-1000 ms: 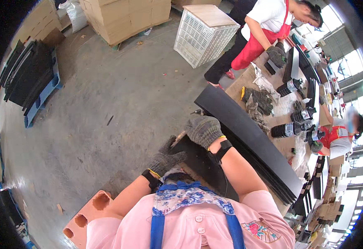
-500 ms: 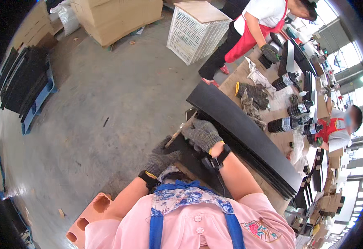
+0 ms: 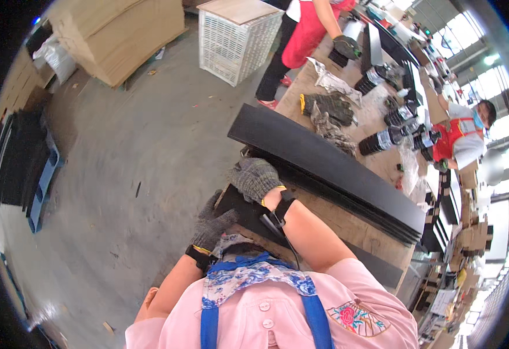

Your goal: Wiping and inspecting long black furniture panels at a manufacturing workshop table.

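A long black board [image 3: 347, 250] lies in front of me at the bench edge, partly covered by my arms and apron. My left hand [image 3: 212, 225], in a dark grey knitted glove, grips its near left corner, thumb on top and fingers over the side. Over the far left end of that board, my right hand [image 3: 256, 179] is closed in a matching glove. Whatever its curled fingers hold is hidden from view. Just beyond the right hand lies a stack of long black boards [image 3: 324, 171], laid at a slant.
On the wooden bench [image 3: 376, 168] are dark bottles [image 3: 380, 141], spare gloves [image 3: 330, 109] and a crumpled rag [image 3: 331, 132]. Two people in red aprons work across it. Behind stand a white slatted crate [image 3: 234, 46] and a big carton [image 3: 115, 41]; more black boards [image 3: 22, 157] lean at left.
The view has turned, so the bench and stack sit farther left. Both hands stay at the same end of the board. The person at the right has raised their head.
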Motion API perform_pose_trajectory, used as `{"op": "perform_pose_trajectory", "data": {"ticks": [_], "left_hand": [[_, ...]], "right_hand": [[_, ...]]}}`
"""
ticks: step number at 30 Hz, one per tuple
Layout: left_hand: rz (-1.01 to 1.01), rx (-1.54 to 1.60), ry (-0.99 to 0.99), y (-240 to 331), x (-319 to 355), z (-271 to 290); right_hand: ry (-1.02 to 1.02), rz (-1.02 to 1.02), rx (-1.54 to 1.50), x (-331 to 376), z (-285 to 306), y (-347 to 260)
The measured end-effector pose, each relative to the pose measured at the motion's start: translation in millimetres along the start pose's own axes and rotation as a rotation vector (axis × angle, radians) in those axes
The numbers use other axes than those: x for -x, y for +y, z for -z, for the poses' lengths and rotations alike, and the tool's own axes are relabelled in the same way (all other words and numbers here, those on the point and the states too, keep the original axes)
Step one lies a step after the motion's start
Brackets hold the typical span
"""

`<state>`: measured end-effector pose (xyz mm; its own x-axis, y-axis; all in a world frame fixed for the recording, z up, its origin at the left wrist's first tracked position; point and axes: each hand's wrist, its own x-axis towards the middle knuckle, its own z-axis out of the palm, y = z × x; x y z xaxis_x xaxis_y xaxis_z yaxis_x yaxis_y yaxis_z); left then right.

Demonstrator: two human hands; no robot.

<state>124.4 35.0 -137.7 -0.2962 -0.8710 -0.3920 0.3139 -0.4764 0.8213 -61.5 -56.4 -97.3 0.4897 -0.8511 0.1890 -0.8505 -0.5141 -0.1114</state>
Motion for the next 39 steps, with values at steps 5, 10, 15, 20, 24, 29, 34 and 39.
{"op": "perform_pose_trajectory", "data": {"ticks": [5, 10, 15, 20, 24, 29, 34, 39], "left_hand": [[0.059, 0.073, 0.026, 23.7, 7.8, -12.9], [-0.529, -1.146, 0.205, 44.0, 7.2, -11.0], [-0.822, -1.645, -0.393, 76.0, 9.6, -76.5], [-0.841, -1.850, -0.408, 15.7, -22.4, -86.8], [-0.830, -2.115, -0.451, 27.1, -16.3, -86.1], [-0.687, -1.985, -0.543, 43.6, -6.3, -101.4], [-0.843, -2.008, -0.470, 28.1, -17.0, -81.5], [-0.881, -1.909, -0.438, 31.2, -10.0, -92.1]], "right_hand": [[-0.005, 0.139, 0.012, 105.6, 59.4, 33.6], [-0.513, -0.690, 0.027, 214.8, 125.1, 40.1], [-0.332, -0.967, -0.181, 164.5, 110.1, 9.8], [-0.077, -0.763, -0.137, 108.0, 71.3, -17.2], [-0.175, -0.931, 0.029, 212.9, 99.8, 3.5], [-0.342, -1.495, 0.310, 351.7, 151.6, 37.3], [-0.193, -1.135, 0.100, 274.9, 115.4, 15.0], [-0.004, -1.121, 0.001, 235.4, 100.3, -10.0]]}}
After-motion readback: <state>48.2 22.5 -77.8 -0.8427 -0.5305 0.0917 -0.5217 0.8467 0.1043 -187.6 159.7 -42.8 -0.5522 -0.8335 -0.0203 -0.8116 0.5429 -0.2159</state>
